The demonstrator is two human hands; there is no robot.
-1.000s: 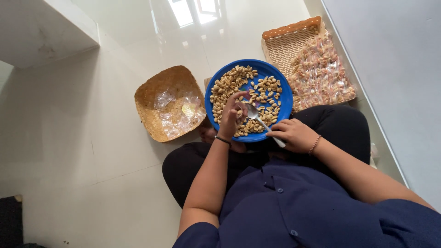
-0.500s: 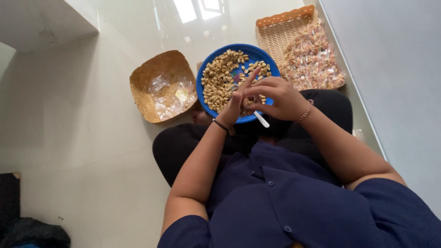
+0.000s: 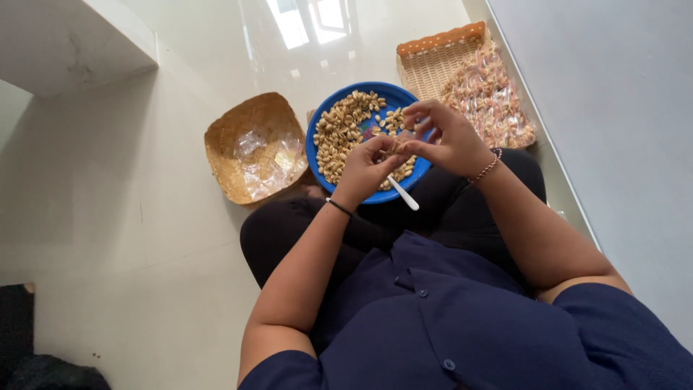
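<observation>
Hands [image 3: 375, 170] higher over bowl [image 3: 321, 119] than before

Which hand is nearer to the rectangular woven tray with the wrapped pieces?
Right. The right hand is raised over the blue plate's edge beside the rectangular woven tray; the left hand is over the plate's near side, farther from the tray.

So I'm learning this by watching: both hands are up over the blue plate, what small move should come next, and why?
Probably pinch apart the small piece held between the left hand and right hand, then let it fall to the blue plate directly below. Both sets of fingertips meet on it, and a white utensil juts out beneath them.
</observation>
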